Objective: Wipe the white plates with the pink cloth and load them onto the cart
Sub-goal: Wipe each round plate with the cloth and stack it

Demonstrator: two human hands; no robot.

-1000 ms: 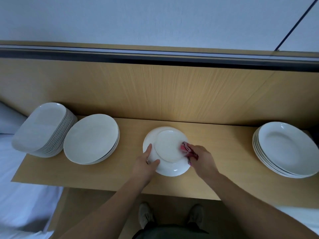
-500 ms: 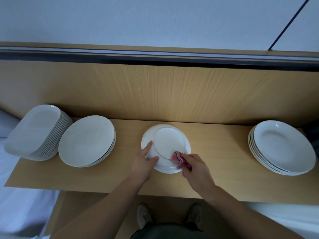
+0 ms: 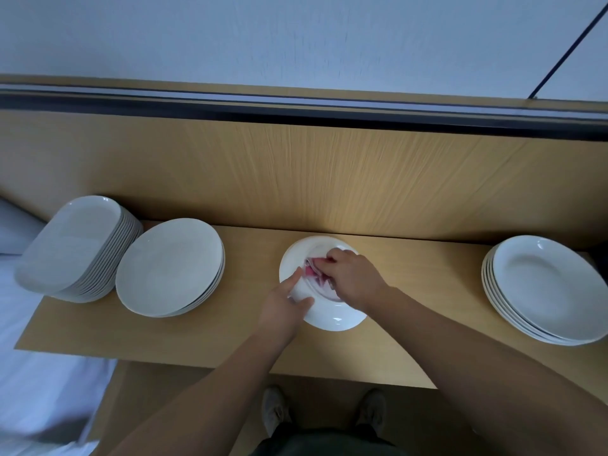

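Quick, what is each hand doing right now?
Left hand: pinches the rim of the small round white plate.
Right hand: grips the crumpled pink cloth against that plate.

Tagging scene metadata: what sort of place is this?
Probably a restaurant or banquet service area: bulk stacks of white crockery, oblong plates, round plates and deep plates, lined along a wooden counter, with white fabric, maybe table linen, beside it.

Shot from one head-worn wide-angle camera, tilted steeply down and forward over the wooden shelf. Close above the shelf's near edge, facing the wall behind it, with shoes below that edge.
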